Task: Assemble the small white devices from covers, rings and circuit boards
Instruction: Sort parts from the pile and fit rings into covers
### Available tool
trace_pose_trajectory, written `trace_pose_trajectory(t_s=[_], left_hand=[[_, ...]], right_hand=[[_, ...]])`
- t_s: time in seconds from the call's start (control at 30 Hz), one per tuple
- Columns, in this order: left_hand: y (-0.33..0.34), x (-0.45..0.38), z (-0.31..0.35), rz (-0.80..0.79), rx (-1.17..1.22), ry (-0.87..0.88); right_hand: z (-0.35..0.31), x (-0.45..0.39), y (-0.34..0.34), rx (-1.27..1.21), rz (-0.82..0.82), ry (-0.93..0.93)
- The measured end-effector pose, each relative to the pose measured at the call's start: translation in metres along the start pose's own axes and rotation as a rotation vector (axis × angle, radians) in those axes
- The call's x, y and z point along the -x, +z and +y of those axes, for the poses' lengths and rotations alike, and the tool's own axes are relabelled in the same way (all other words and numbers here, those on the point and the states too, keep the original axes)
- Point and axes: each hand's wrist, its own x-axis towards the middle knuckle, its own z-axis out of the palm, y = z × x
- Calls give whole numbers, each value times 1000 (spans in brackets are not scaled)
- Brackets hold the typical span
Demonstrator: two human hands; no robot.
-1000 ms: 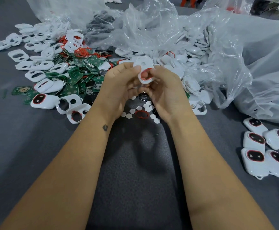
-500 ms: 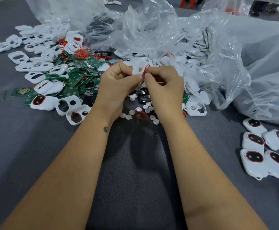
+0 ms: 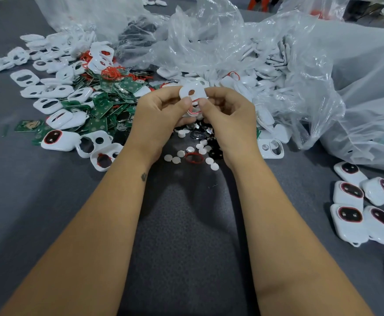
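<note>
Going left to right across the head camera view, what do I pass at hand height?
Loose white covers → green circuit boards → left hand → held white cover → right hand → clear plastic bag.

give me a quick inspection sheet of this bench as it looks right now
surface: dark grey cloth-covered table.
job's things: white cover with a red ring at its lower edge, held up between both hands; loose white covers and green circuit boards piled at left; finished white devices grouped at right.
clutter: small white discs and a loose red ring below the hands; clear plastic bags of white parts behind.
grippers: left hand and right hand both pinch the cover.
cables: nothing seen.
surroundings: orange object at top edge, unclear.
</note>
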Motion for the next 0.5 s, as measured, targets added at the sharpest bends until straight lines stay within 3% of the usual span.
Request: trace_pose_trajectory(t_s=[0.37, 0.5], left_hand=[[-1, 2, 1, 66, 52, -17], [0, 1, 0, 77, 55, -35]], right_hand=[[0, 2, 3, -58, -101, 66], [-1, 1, 7, -92, -70, 109]])
